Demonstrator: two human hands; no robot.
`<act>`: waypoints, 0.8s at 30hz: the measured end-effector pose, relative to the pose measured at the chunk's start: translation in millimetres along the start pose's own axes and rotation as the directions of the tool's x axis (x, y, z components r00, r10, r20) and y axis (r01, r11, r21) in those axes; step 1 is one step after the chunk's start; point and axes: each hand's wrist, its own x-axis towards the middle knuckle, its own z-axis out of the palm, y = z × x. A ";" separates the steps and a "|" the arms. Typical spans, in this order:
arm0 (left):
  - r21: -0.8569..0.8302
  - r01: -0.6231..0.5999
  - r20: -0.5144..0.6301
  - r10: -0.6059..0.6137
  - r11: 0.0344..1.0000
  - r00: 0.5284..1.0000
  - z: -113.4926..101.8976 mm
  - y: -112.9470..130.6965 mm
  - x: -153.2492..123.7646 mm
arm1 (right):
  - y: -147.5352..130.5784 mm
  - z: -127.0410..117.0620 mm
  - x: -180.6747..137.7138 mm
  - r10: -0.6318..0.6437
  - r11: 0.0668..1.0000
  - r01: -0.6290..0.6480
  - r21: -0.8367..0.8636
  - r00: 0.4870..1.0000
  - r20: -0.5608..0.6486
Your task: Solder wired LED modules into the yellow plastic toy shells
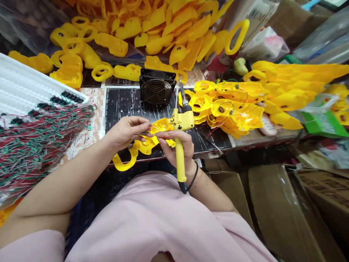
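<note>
In my right hand [184, 145] rests a yellow soldering gun [180, 156], its metal tip pointing up and away. That hand's thumb and forefinger are also pinched together close to some thin wires. My left hand [128, 133] has its thumb and forefinger closed on a thin wire [154, 128]. Under both hands lies a yellow plastic shell half [145, 145] with a ring-shaped end [124, 163] at the table's front edge. The hands partly hide this shell.
A black fan [157, 89] stands behind the hands. To the left, a white foam tray [35, 78] holds many red-and-green wired circuit boards [49, 142]. Yellow shells [234, 109] with wires lie right; more yellow parts [158, 32] are heaped behind. Cardboard boxes [280, 196] stand lower right.
</note>
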 end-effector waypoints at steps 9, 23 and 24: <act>-0.096 -0.072 -0.115 0.061 0.993 0.991 6.7 14.8 -0.4 | -2.2 1.8 -13.0 -0.040 0.998 0.043 -0.042 0.996 0.082; 0.141 -0.177 -0.032 0.183 0.974 0.983 9.9 -1.9 19.1 | 1.9 -67.9 -22.1 -0.013 0.984 0.008 -0.178 1.000 -0.027; 0.189 -0.160 -0.030 0.168 0.969 0.985 8.2 -5.4 21.9 | 1.7 -71.7 -22.1 -0.039 0.972 0.038 -0.233 0.999 0.000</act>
